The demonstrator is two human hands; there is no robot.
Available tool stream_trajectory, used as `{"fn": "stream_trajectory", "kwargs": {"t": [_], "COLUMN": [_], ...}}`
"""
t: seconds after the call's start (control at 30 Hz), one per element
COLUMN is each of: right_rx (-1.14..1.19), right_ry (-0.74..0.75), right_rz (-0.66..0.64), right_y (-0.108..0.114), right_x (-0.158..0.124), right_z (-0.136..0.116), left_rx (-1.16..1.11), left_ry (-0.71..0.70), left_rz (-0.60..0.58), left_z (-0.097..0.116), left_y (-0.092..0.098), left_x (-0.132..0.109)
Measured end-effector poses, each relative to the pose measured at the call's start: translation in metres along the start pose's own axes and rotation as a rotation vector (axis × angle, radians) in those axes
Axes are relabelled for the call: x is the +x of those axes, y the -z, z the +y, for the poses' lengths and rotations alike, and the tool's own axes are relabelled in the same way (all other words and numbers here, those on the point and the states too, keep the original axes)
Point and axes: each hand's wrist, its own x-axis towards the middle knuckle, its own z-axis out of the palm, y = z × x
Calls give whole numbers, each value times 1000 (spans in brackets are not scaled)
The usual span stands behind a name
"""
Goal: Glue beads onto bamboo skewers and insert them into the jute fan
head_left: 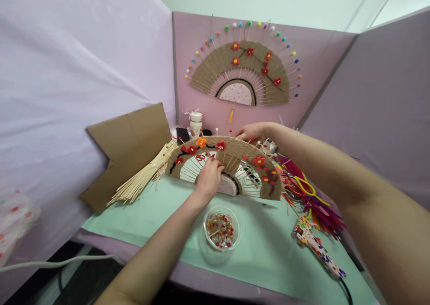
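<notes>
A twine-covered fan (240, 150) with thin stick ribs, red and orange flowers and bead-tipped sticks along its top stands tilted on the table. My left hand (210, 178) has its fingers closed on the fan's middle, just above the half-round base. Behind the fan's top edge, my right hand (254, 132) reaches in from the right; its fingertips are partly hidden, and what they touch is unclear. In front of the fan sits a clear plastic bowl (204, 228) holding red, amber and clear beads (221, 229).
Thin wooden sticks (141, 180) and cut cardboard (136, 137) lie left. At right are coloured pipe cleaners (325, 215), yellow-handled scissors (305, 185) and a patterned glue gun (317, 247) with cord. A white bottle (195, 123) stands behind; another fan (206, 74) hangs on the pink panel.
</notes>
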Motion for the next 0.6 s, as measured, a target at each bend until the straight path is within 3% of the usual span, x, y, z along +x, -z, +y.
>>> {"fn": "stream_trajectory", "kwargs": {"t": [0.33, 0.6], "right_rx": [121, 201], "right_ry": [-34, -50], "right_rz": [45, 102], "right_y": [-8, -20], "right_x": [-11, -23], "right_z": [-1, 3], "left_rx": [-90, -146], "left_ry": [-150, -227], "left_rz": [-67, -121], "left_z": [-24, -29], "left_y": [11, 20], "left_x": [13, 23]}}
